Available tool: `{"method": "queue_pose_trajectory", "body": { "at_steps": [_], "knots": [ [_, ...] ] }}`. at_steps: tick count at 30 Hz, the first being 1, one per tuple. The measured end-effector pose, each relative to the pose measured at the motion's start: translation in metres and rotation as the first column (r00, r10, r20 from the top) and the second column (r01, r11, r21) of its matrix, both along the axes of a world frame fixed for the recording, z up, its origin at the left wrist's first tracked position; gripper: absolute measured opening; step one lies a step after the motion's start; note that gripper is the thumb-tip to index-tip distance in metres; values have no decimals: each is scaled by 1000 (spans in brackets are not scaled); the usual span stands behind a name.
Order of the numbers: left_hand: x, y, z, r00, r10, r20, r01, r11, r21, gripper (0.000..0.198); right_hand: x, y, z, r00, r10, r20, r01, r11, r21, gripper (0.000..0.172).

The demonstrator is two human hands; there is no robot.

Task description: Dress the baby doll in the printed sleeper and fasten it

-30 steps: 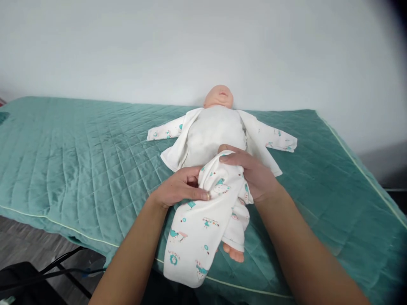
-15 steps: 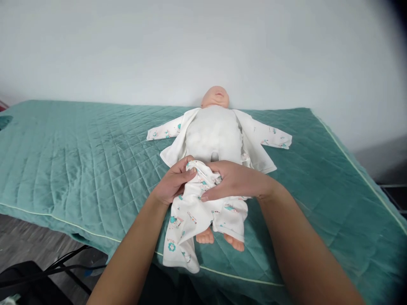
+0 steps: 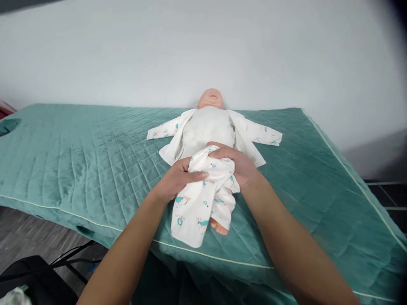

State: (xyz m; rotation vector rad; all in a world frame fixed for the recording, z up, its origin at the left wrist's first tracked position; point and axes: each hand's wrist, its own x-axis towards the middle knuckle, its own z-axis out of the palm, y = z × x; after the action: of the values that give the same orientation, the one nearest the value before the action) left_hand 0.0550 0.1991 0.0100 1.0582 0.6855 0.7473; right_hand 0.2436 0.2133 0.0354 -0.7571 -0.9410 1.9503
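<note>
A baby doll [image 3: 208, 129] lies on its back with its head toward the wall. Its white printed jacket [image 3: 263, 133] is spread open, sleeves out to both sides, baring a padded white torso. Over the doll's lower body are matching baby pants [image 3: 193, 212]; one leg hangs flat toward the bed's front edge, and a foot shows under the other. My left hand [image 3: 176, 180] pinches the cloth on the left, thumb on top. My right hand [image 3: 240, 163] grips the waist part from the right, with some fingers hidden in the fabric.
A green quilted cover [image 3: 79, 169] with pale piping spreads over the bed, which stands against a white wall [image 3: 190, 46]. Below, at the lower left, a black bag-like object [image 3: 38, 275] and thin dark straps lie near the grey floor.
The pants' waist has been drawn up toward the doll's belly. My right hand has turned and shifted up onto the waist's right side. One doll foot is now covered; the view moved slightly.
</note>
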Motion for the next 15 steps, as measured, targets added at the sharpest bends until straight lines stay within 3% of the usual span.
{"method": "queue_pose_trajectory", "body": {
  "at_steps": [3, 5, 10, 12, 15],
  "knots": [
    [6, -3, -8, 975, 174, 137, -171, 985, -35, 40, -2, -5, 3, 995, 28, 95, -35, 997, 73, 28],
    [6, -5, -15, 949, 255, 184, -248, 967, -59, 39, -2, -10, 8, 967, 92, 236, -135, 976, 170, 34],
    [-1, -4, -27, 921, 298, 251, -285, 954, -90, 37, 1, -14, 14, 886, 261, 383, -379, 883, 276, 33],
    [-2, -2, -29, 915, 295, 277, -282, 956, -86, 38, 1, -13, 10, 891, 263, 371, -366, 898, 242, 30],
    [-1, -1, -30, 921, 280, 271, -275, 960, -57, 37, -1, -10, 1, 946, 189, 262, -237, 957, 167, 29]
  ]
}}
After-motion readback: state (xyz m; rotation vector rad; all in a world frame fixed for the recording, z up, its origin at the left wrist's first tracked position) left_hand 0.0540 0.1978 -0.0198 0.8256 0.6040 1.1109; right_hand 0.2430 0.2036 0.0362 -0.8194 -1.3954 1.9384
